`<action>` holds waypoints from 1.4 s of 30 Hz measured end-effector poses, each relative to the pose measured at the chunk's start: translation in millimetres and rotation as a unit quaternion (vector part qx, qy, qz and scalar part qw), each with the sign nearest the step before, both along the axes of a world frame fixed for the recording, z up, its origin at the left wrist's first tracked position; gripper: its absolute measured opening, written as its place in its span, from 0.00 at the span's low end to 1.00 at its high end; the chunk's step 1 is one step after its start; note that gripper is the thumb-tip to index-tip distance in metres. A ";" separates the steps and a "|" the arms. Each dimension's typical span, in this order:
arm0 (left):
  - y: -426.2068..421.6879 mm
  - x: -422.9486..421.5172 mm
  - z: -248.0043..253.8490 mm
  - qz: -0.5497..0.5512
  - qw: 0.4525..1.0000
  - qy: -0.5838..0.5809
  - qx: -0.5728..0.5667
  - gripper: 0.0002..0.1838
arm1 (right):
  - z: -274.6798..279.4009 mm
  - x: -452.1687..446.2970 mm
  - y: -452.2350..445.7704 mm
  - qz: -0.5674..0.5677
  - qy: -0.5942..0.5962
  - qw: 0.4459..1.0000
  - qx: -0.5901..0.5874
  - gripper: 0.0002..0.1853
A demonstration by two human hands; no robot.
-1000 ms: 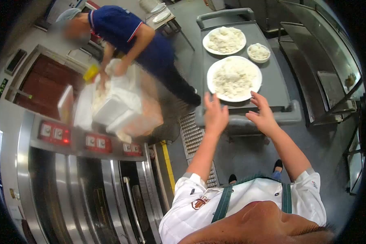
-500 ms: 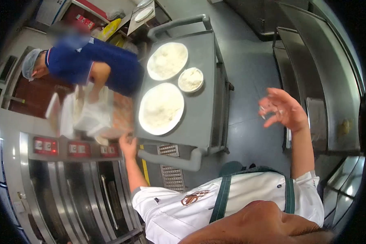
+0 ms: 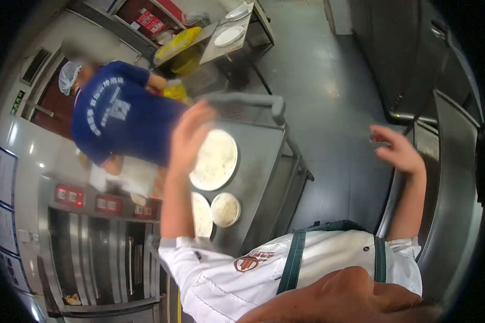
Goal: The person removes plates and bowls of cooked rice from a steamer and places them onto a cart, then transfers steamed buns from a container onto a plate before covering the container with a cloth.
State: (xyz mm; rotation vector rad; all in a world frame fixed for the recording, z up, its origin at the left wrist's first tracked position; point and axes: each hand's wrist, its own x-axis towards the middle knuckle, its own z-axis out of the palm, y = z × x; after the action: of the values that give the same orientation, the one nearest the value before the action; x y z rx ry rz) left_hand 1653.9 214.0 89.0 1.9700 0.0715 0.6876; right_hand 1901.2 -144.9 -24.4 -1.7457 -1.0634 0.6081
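My left hand (image 3: 191,137) is raised over the near side of a grey trolley (image 3: 258,145). It is blurred, with its fingers stretched out and nothing visible in them. Partly behind that hand and forearm is a large white plate (image 3: 216,161) heaped with a pale, crumbly food. A second such plate (image 3: 202,215) is half hidden by my forearm, beside a small white bowl (image 3: 226,209) of similar pale stuff. On the other side my right hand (image 3: 399,151) hangs in the air, fingers apart and slightly curled, holding nothing, near the steel counter.
A co-worker (image 3: 129,113) in a blue shirt and hair net stands left of the trolley, by a white container (image 3: 126,177). Steel ovens (image 3: 102,253) line the lower left. Plates (image 3: 229,36) lie on a table behind. A steel counter (image 3: 458,161) runs along the right.
My left hand has left the trolley's near corner and risen across it. The trolley with its plates sits lower in view. The co-worker has turned, the back now showing. My right hand stays raised.
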 end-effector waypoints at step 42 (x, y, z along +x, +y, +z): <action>557.6 1420.5 -295.1 0.282 0.792 0.096 -0.533 0.33 | -112.5 1258.2 870.8 0.052 0.581 0.802 0.127 0.33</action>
State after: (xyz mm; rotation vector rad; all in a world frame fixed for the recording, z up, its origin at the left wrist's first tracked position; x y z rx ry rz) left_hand 3074.3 771.6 -206.1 0.8673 0.9907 0.5960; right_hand 3159.4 726.0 -136.9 -0.7636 -0.3050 1.2965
